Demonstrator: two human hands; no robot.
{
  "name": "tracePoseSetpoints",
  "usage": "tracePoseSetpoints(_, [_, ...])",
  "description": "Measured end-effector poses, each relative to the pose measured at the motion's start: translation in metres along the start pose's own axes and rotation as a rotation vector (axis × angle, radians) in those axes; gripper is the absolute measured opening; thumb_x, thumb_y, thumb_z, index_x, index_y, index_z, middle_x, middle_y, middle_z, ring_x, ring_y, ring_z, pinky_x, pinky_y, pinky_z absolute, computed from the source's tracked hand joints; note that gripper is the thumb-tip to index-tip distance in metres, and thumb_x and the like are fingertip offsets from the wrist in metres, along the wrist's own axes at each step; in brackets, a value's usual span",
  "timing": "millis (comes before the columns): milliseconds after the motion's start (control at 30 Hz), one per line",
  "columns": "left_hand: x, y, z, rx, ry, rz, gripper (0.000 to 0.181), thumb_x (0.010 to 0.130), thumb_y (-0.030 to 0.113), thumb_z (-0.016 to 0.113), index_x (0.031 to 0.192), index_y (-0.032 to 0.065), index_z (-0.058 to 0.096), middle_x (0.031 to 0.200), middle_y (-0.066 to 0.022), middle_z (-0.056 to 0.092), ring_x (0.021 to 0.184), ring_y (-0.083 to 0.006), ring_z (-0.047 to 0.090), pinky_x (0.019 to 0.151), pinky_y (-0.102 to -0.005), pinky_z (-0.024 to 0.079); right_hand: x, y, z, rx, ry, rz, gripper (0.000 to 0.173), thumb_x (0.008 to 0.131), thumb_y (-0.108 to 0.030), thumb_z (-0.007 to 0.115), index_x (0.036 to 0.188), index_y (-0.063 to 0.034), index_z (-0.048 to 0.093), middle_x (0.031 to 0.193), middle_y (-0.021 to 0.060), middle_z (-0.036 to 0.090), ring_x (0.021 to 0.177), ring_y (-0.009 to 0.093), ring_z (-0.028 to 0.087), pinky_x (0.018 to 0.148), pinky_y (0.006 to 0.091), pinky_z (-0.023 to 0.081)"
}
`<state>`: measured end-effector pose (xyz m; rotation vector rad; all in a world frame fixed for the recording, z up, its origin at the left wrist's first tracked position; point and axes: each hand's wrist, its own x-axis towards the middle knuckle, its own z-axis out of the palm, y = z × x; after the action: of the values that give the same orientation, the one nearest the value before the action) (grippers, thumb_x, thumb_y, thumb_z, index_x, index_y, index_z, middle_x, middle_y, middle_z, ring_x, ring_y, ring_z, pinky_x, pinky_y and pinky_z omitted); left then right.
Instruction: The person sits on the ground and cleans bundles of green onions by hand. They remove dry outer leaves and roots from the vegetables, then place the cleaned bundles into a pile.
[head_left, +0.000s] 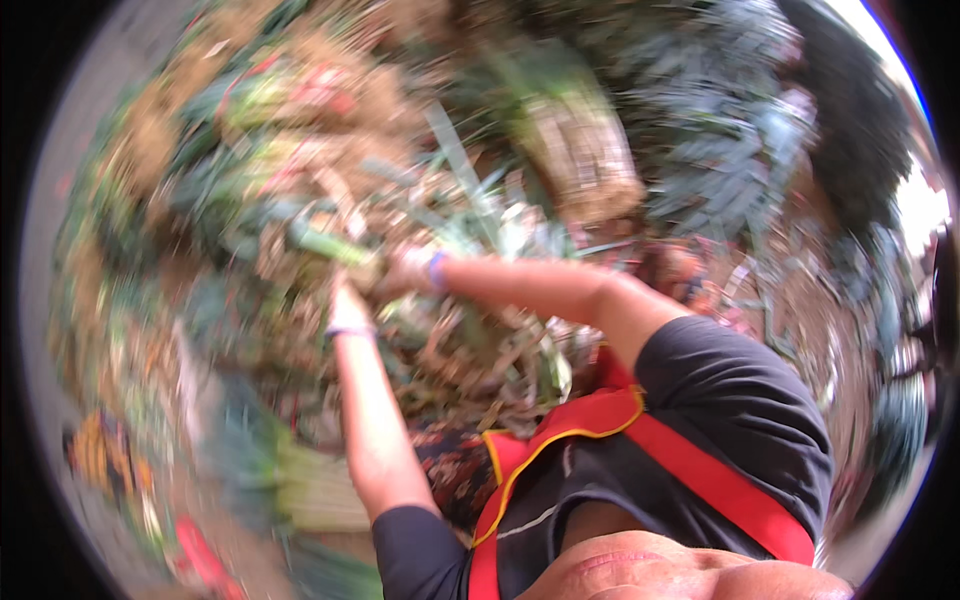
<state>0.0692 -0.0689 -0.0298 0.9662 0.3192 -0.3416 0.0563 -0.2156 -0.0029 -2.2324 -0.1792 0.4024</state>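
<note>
A leek (330, 244) with a pale green shaft lies in front of me, its pale end between my two hands. My left hand (347, 298), in a light glove, is closed around that pale end. Close beside it from the right comes my right hand (407, 268), also apparently gloved; motion blur hides its fingers, so I cannot tell whether it grips the leek. Under both hands spreads a heap of leek trimmings (465, 337), brown husks and cut leaves mixed.
A thick bundle of leeks (581, 154) lies beyond my right hand. Farther right rises a pile of dark green leaves (705, 135). Red-tied leek bundles (300, 97) lie at the upper left. Another leek bundle (319, 484) sits by my left elbow, near a red object (202, 559).
</note>
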Motion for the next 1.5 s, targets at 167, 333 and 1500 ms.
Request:
tracePoseSetpoints(167, [0.017, 0.0, -0.03, 0.285, -0.091, -0.052, 0.04, 0.091, 0.04, 0.047, 0.082, 0.0035, 0.062, 0.062, -0.008, 0.062, 0.041, -0.018, 0.049, 0.039, -0.0287, 0.04, -0.093, 0.021, 0.006, 0.287, 0.044, 0.082, 0.071, 0.066, -0.035, 0.077, 0.123, -0.0032, 0.048, 0.097, 0.0208, 0.066, 0.086, 0.031, 0.064, 0.075, 0.043, 0.051])
tracePoseSetpoints(333, [0.006, 0.009, -0.026, 0.413, 0.116, 0.042, 0.034, 0.087, 0.043, 0.055, 0.088, 0.0102, 0.064, 0.071, -0.0104, 0.067, 0.044, -0.0199, 0.055, 0.038, -0.0325, 0.046, -0.169, 0.095, 0.025, 0.172, 0.082, 0.113, 0.058, 0.07, -0.017, 0.064, 0.125, -0.0055, 0.052, 0.095, 0.0194, 0.066, 0.084, 0.029, 0.065, 0.074, 0.0417, 0.05])
tracePoseSetpoints(1500, [-0.088, -0.21, -0.036, -0.603, -0.102, -0.191, 0.039, 0.071, -0.006, 0.06, 0.108, 0.0062, 0.059, 0.098, -0.0096, 0.065, 0.088, -0.025, 0.062, 0.084, -0.0378, 0.053, -0.238, 0.149, 0.005, 0.744, 0.061, 0.048, 0.047, 0.086, -0.022, 0.067, 0.123, 0.0054, 0.054, 0.102, 0.0086, 0.065, 0.087, 0.013, 0.061, 0.079, 0.0272, 0.051])
